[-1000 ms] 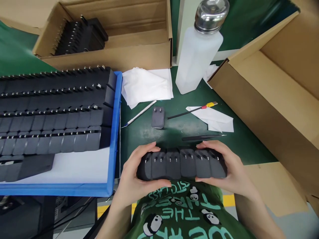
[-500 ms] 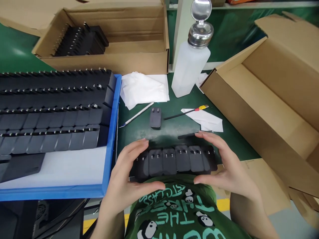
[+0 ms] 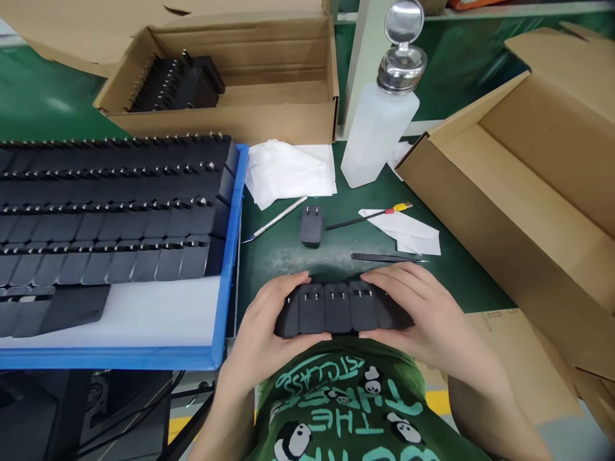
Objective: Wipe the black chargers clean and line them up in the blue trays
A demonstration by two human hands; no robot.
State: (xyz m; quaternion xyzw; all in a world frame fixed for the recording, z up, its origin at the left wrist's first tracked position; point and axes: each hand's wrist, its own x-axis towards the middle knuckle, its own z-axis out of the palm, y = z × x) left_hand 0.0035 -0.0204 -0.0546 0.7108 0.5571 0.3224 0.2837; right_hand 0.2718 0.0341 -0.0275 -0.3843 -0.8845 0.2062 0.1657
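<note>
A row of several black plug adapters (image 3: 336, 307) is pressed together side by side at the near edge of the green bench. My left hand (image 3: 264, 326) grips the row's left end, thumb underneath and fingers over the top. My right hand (image 3: 418, 314) covers the row's right end the same way. One loose black adapter (image 3: 311, 225) lies on the mat just beyond the row, prongs facing away.
A blue tray (image 3: 229, 256) at left holds rows of adapters. A cardboard box (image 3: 240, 115) with more adapters stands behind; a large open box (image 3: 504, 198) is at right. White wipes (image 3: 288, 169), dispenser bottle (image 3: 377, 121), scalpel (image 3: 275, 219), swab (image 3: 369, 216) and tweezers (image 3: 384, 257) lie between.
Both hands squeezed the row of adapters tighter, and my right hand slid left over the row's right end. The camera view shifted slightly.
</note>
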